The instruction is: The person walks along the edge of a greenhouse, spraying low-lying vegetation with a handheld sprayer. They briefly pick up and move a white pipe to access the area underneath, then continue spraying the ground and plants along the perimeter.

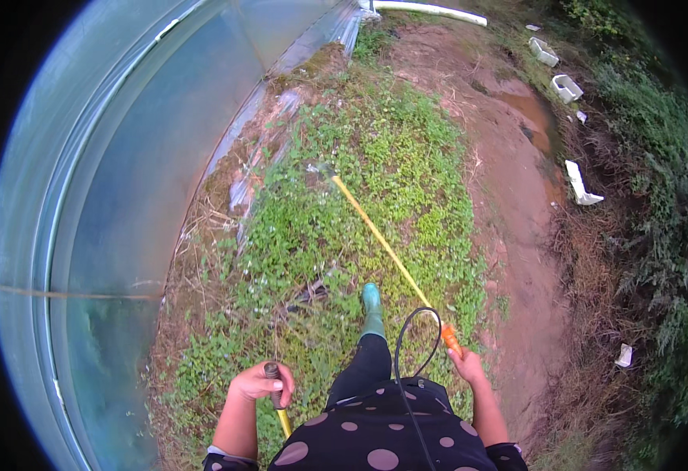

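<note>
My right hand (468, 366) is closed round the orange handle (450, 340) of a long yellow spray wand (383, 242). The wand slants forward and left over low green weeds (406, 165), its dark nozzle end (324, 169) above the leaves. From the handle a black hose (396, 357) loops back over my spotted top. At my left side, my left hand (256, 384) is wrapped round the dark ribbed grip of a yellow-shafted lever (284, 421). The lever's lower end is hidden beside my body.
A plastic-covered greenhouse wall (136, 165) curves along the left. Bare reddish soil (512, 228) runs on the right, with a muddy puddle (534, 118). Beyond lie white foam boxes (567, 88), broken foam pieces (582, 184) and dense brush. My green boot (372, 306) stands among the weeds.
</note>
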